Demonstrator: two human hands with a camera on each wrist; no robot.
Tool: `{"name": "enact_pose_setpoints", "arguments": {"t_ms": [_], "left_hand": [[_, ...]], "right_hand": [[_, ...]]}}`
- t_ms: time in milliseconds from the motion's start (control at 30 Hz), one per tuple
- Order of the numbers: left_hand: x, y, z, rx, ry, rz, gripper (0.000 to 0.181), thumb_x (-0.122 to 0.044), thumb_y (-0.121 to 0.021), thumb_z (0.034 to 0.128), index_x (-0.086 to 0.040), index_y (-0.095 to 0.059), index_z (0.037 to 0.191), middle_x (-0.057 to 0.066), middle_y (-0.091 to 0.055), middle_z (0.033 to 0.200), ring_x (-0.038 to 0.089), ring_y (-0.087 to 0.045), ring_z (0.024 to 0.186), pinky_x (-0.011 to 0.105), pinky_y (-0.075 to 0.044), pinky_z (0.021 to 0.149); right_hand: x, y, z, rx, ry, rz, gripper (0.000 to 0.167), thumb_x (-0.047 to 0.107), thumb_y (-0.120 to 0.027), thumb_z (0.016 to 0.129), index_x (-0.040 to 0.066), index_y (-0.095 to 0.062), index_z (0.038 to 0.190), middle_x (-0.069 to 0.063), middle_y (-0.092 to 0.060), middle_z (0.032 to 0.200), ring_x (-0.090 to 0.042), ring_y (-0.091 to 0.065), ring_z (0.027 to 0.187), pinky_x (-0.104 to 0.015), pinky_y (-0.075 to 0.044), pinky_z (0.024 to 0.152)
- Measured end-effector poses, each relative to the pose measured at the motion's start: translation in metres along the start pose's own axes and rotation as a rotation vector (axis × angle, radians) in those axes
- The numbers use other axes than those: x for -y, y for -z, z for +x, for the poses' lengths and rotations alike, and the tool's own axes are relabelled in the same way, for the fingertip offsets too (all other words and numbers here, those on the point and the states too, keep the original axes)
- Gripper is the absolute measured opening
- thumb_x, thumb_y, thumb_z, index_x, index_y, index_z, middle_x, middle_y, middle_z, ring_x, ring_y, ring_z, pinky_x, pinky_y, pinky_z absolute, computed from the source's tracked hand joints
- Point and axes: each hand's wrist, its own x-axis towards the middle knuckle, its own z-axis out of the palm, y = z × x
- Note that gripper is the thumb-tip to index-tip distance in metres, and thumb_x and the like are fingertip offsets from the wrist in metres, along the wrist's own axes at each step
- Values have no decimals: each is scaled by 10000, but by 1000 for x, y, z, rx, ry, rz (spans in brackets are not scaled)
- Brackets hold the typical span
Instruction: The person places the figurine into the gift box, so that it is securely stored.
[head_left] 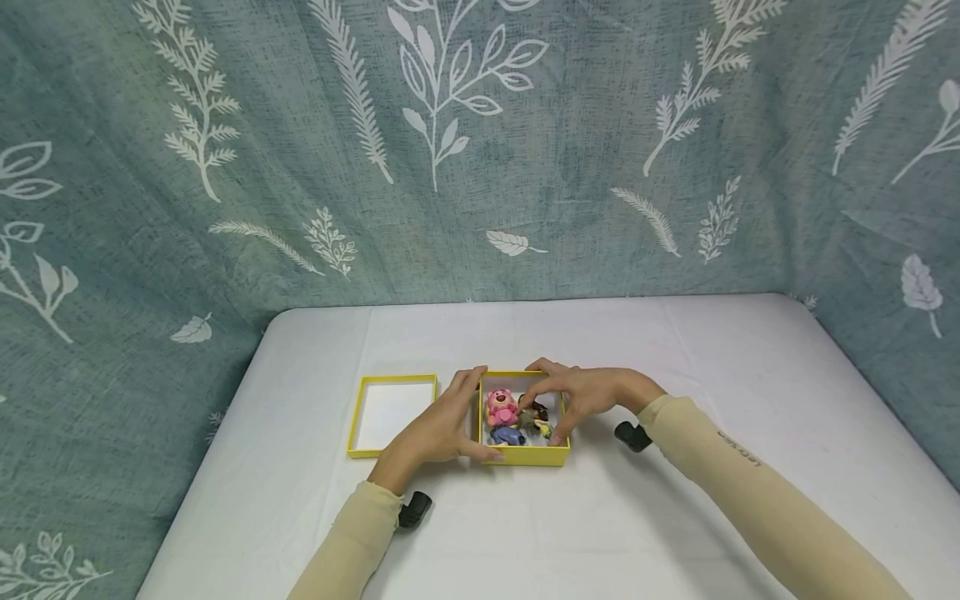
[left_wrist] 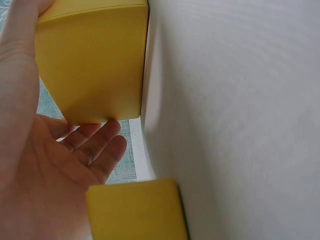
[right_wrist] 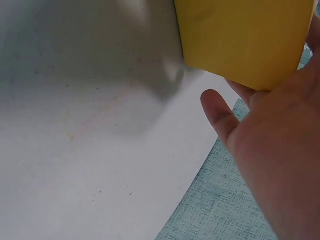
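Note:
A yellow box (head_left: 525, 456) with a white inside holds a pink bear figure (head_left: 502, 407), a blue figure (head_left: 507, 436) and a dark-haired figure (head_left: 538, 411). My left hand (head_left: 438, 425) grips the box's left end, thumb on the front wall and fingers at the back; the left wrist view shows this hand (left_wrist: 55, 160) around the yellow wall (left_wrist: 95, 65). Over the box's right end, my right hand (head_left: 585, 394) has its index finger down among the figures and its thumb by the front right corner. In the right wrist view, that hand (right_wrist: 285, 125) lies beside the yellow wall (right_wrist: 240, 40).
A yellow-rimmed tray-like lid (head_left: 355, 417) with a white inside lies left of the box, close to my left hand; its yellow edge (left_wrist: 137, 210) shows low in the left wrist view. White cloth (head_left: 600, 533) covers the table, and a patterned green curtain (head_left: 450, 233) hangs behind it.

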Motion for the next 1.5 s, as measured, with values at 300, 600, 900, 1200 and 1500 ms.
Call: {"name": "enact_pose_setpoints", "arguments": {"t_ms": [300,600,900,1200,1500], "left_hand": [[-1,0,0,-2,8,-5,1296,-626,-844,620,-220,-81,1586,25,-259,1551,273,-415,1368,456,-418,1086],[-1,0,0,-3,9,0,1297,-621,-850,615,-187,-102,1582,27,-268,1546,266,-417,1363,455,-416,1088],[-1,-1,0,0,16,-5,1294,-637,-842,612,-248,-80,1583,18,-278,1538,248,-428,1352,444,-418,1088],[-1,-1,0,2,15,0,1299,-622,-850,614,-185,-101,1581,25,-287,1530,243,-431,1346,442,-416,1090],[-1,0,0,7,21,-4,1294,-625,-847,617,-227,-84,1583,4,-267,1541,253,-435,1345,448,-422,1083]], "right_hand": [[0,-2,-2,-23,-18,16,529,412,-849,713,400,-640,1199,9,-229,1547,-341,-274,1385,-646,-253,1080],[2,-5,0,-53,-42,-47,514,427,-825,730,360,-635,1203,-8,-243,1542,-359,-310,1355,-648,-278,1061],[6,-10,1,-106,-37,-104,472,393,-843,734,343,-635,1155,-55,-287,1517,-354,-336,1342,-618,-292,1047],[10,-10,1,-109,-58,-114,476,385,-860,715,332,-644,1136,-66,-297,1522,-353,-324,1375,-628,-270,1067],[3,-8,0,-85,-32,-40,537,418,-857,712,314,-678,1208,-49,-249,1561,-420,-296,1369,-662,-268,1067]]}}
